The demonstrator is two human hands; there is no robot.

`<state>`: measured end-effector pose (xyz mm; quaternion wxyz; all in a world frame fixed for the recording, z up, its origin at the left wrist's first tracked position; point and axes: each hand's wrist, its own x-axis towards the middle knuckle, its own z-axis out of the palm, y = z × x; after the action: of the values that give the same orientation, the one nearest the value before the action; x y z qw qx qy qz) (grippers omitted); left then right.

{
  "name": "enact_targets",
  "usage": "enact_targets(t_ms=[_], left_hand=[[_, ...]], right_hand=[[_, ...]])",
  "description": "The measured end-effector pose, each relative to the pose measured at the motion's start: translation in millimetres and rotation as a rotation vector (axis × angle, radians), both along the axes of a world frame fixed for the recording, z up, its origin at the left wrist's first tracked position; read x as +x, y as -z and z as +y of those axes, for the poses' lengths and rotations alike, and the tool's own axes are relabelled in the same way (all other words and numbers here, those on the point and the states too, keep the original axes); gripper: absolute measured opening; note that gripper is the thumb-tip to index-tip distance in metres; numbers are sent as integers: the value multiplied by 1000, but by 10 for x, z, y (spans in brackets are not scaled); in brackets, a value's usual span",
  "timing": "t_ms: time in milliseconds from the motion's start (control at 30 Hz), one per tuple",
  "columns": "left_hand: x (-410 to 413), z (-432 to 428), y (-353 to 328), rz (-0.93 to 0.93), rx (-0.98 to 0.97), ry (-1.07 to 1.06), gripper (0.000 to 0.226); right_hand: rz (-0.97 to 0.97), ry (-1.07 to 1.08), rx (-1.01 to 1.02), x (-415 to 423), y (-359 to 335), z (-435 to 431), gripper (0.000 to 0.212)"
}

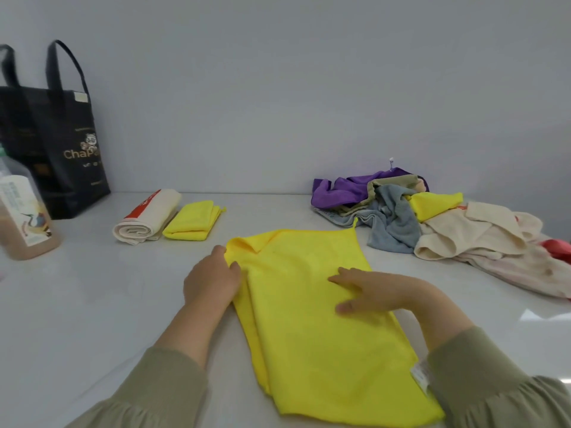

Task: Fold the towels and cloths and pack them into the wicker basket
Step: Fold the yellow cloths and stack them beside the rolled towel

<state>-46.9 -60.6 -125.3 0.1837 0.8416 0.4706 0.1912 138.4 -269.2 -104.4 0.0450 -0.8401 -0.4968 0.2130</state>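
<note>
Left hand (pixel 211 281) pinches far-left edge of yellow microfiber cloth (pixel 312 319) on white table (pixel 92 304); right hand (pixel 375 290) flat on it, fingers straight.

Grips the turned-over left edge of the large yellow cloth (pixel 309 319) with the left hand (pixel 211 281), on the white desk (pixel 92 304). Rests the right hand (pixel 378 291) flat on the cloth's middle, fingers straight. Farther back on the left, touching side by side: a rolled cream towel (pixel 146 217) and a small folded yellow cloth (pixel 193 222). On the right, a loose heap of cloths (pixel 394 223), purple, grey, yellow and cream. At far left, a black tote bag (pixel 61 149) and a bottle (pixel 24 217).
</note>
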Motion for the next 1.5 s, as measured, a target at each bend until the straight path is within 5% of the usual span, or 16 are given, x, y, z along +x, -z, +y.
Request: enact_targets(t_ms=[300, 400, 533, 733, 800, 867, 933, 1000, 1100, 1267, 1500], left_hand=[[-216, -87, -61, 328, -5, 129, 52], [-229, -191, -118, 58, -173, 253, 52], [-113, -355, -111, -104, -348, 379, 90], [-194, -340, -253, -474, -620, 150, 57], [-304, -173, -280, -309, -452, 70, 68], [-420, -29, -281, -29, -82, -39, 65], [-455, -20, -310, -74, 103, -85, 55], [-393, -109, -336, -252, 152, 44, 38], [-266, -332, -278, -330, -4, 427, 23], [-143, -467, -142, 70, 41, 756, 27], [-195, -578, -223, 25, -262, 827, 16]], right_hand=[[-65, 212, 7, 77, 57, 18, 83], [-76, 302, 40, 133, 114, 53, 84], [-88, 362, 80, 167, 176, 75, 82], [-83, 389, 72, 207, 181, 55, 80], [-107, 386, 68, 207, 162, 22, 81], [-189, 369, 85, 166, 125, 0, 81], [-313, 313, 146, 77, 73, 18, 79], [-355, 226, 256, -67, 22, 57, 73], [-141, 137, 420, -291, -38, 99, 58], [-163, 14, -14, -407, 4, 52, 76], [-71, -202, -198, -417, -105, -37, 94]])
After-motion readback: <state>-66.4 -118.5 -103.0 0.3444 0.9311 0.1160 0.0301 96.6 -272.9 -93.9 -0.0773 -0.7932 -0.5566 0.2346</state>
